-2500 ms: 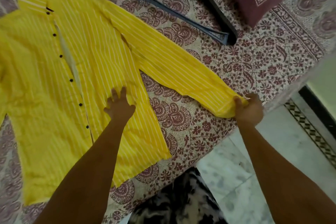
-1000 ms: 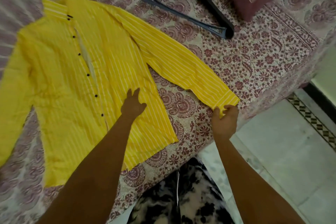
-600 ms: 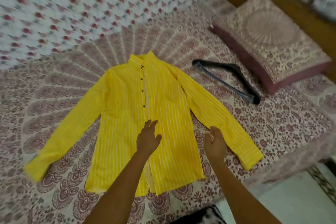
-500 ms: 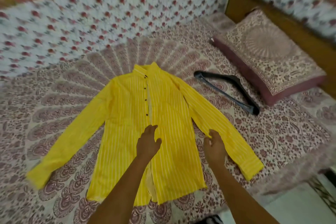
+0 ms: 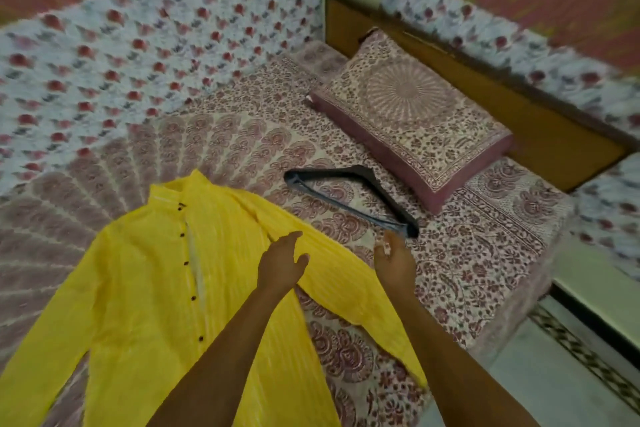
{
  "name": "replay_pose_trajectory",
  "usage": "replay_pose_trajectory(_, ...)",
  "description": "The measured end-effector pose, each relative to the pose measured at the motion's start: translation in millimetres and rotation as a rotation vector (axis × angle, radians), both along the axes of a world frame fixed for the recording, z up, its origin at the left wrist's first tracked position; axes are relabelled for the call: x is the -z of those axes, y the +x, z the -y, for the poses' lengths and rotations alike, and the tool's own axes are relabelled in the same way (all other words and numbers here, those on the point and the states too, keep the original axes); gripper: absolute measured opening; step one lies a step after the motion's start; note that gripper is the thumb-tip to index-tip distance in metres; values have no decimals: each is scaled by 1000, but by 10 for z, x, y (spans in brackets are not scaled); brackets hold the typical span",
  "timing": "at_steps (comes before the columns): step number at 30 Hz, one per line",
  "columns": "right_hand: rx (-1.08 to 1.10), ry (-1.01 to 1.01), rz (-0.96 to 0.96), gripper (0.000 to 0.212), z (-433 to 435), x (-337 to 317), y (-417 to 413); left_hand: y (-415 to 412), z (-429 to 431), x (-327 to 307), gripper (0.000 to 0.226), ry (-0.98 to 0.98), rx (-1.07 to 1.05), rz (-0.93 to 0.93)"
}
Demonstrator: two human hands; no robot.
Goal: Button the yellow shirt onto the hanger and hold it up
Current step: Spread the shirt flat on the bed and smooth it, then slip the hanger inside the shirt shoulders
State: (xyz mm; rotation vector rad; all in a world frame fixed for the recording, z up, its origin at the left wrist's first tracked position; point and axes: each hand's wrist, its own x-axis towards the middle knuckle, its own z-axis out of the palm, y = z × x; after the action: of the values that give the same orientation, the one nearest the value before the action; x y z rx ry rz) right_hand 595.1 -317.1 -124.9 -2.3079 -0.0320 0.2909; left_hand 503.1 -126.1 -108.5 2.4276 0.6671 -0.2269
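The yellow striped shirt [image 5: 138,288] lies flat on the bed, front up, with dark buttons down its placket and both sleeves spread out. A black hanger [image 5: 349,198] lies on the bedsheet to the right of the collar, apart from the shirt. My left hand [image 5: 282,262] hovers over the shirt's right shoulder area, fingers apart, holding nothing. My right hand [image 5: 394,260] is raised above the sheet just short of the hanger's near end, fingers loosely curled and empty. The frame is blurred by motion.
A patterned maroon pillow [image 5: 408,114] lies beyond the hanger against a wooden headboard [image 5: 519,121]. A floral cloth covers the wall behind the bed [image 5: 104,62]. The bed edge and tiled floor [image 5: 554,374] are at lower right.
My right hand let go of the sleeve cuff and moved up toward the hanger. My left hand shifted from the shirt's lower front up to the shoulder. The view tilted up and back.
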Motion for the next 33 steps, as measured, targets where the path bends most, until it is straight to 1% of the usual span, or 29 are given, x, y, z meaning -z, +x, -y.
replay_pose_trajectory(3, 13, -47, -6, 43, 63, 203, 567, 777, 48, 128, 54, 13, 57, -44)
replay_pose_trajectory(5, 12, -69, -4, 40, 73, 402, 941, 1253, 45, 263, 53, 32, 99, -64)
replay_pose_trajectory(8, 31, -111, -28, 38, 28, 698, 1335, 1779, -49, 481, 47, 40, 139, -108)
replay_pose_trajectory(11, -58, -254, 10, 41, -26, 1044, 1659, 2193, -231, 766, 48, 131, 166, -142)
replay_pose_trajectory(14, -59, -369, 3, 47, -69, 1410, 1968, 2514, -380, 1072, 50, 195, 146, -143)
replay_pose_trajectory(17, -76, -388, 4, 50, -114, 1584, 2051, 2639, -501, 1256, 51, 289, 140, -129)
replay_pose_trajectory(18, -87, -398, 16, 54, -129, 1671, 2061, 2690, -536, 1355, 51, 347, 153, -155)
replay_pose_trajectory(20, -103, -440, 53, 55, -149, 1755, 2047, 2775, -591, 1494, 52, 444, 158, -239)
replay_pose_trajectory(23, -83, -404, 128, 63, -152, 1812, 2007, 2896, -640, 1616, 52, 471, 131, -274)
replay_pose_trajectory(25, -85, -381, 133, 66, -135, 1818, 2030, 2949, -655, 1658, 43, 501, 138, -267)
replay_pose_trajectory(27, -120, -391, 117, 63, -118, 1771, 2022, 2955, -675, 1637, 33, 514, 116, -264)
replay_pose_trajectory(29, -131, -391, 118, 56, -87, 1733, 1941, 2855, -670, 1549, 30, 509, 91, -249)
replay_pose_trajectory(30, -133, -382, 126, 56, -78, 1725, 1877, 2770, -678, 1509, 28, 524, 98, -237)
replay_pose_trajectory(33, -124, -311, 145, 71, -133, 1612, 1592, 2427, -727, 1311, 24, 549, 119, -224)
